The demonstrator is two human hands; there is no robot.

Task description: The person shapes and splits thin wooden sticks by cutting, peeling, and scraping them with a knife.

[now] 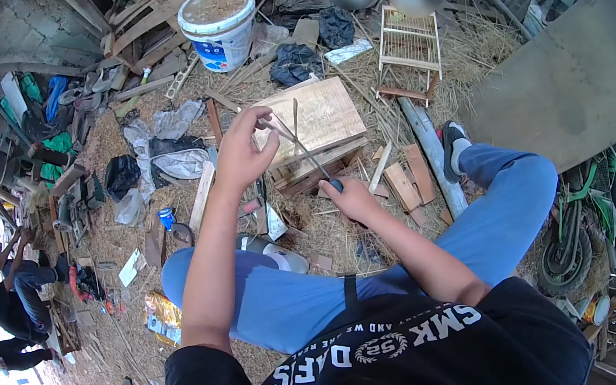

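My right hand (352, 200) is closed around the black handle of a thin-bladed knife (310, 157), whose blade slants up and to the left over a wooden block (329, 112). Across from it, my left hand (244, 153) is raised at the block's left edge, thumb and fingers curled toward each other. A thin strip (295, 116) crosses near the blade's upper part and seems to run to the left fingertips. The exact grip of those fingers is too small to make out. Part of the block's left side is hidden behind my left hand.
A white bucket (220, 35) stands beyond the block, and a small slatted wooden rack (409, 45) to its right. Wood offcuts (404, 185) lie by my right hand. A large board (560, 80) and a motorbike (572, 231) are at right. Another person (10, 296) sits at far left.
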